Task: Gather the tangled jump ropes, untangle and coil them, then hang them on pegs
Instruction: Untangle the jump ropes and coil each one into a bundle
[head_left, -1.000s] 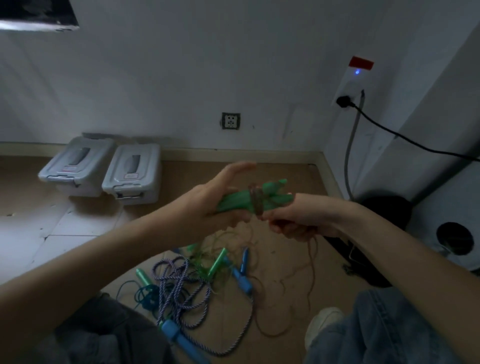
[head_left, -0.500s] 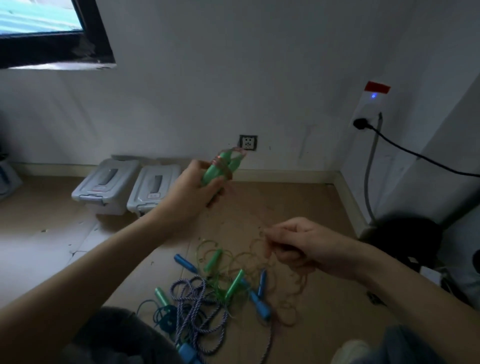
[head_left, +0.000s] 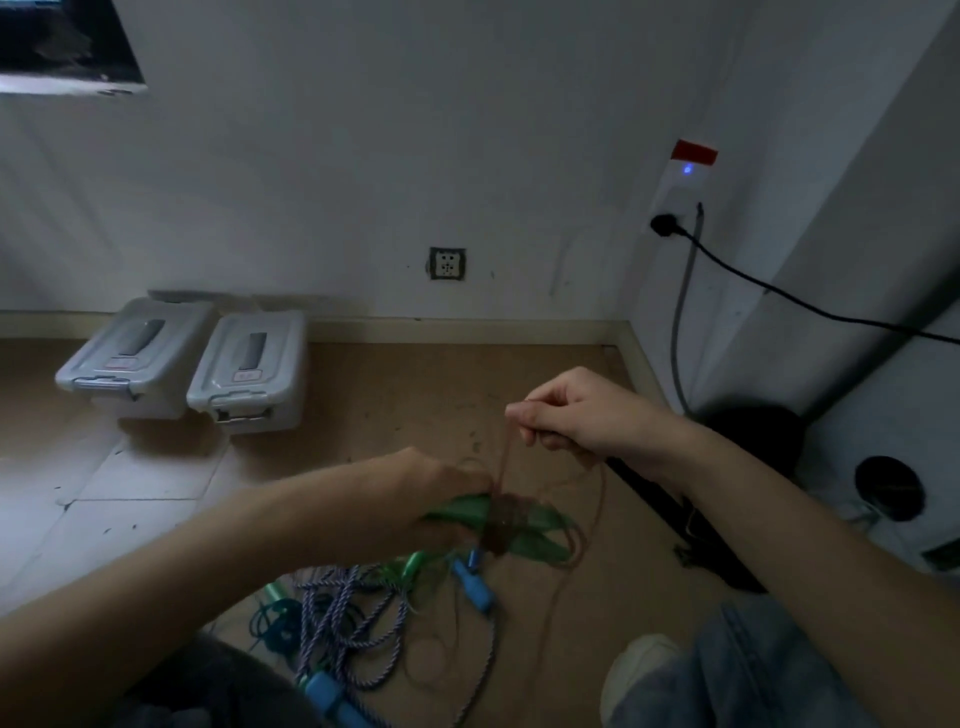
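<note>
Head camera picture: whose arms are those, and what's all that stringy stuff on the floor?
A person wears the camera on their head, so you see their own two arms from above. The left hand grips a pair of green handles with thin brown cord wound around them. The right hand pinches that cord and pulls it upward. On the brown floor below lies a tangle of jump ropes, with blue and green handles. By the wall sit two grey boxes.

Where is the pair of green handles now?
In the head view, the green handles sit low centre, gripped by the left hand, above the rope pile.
</note>
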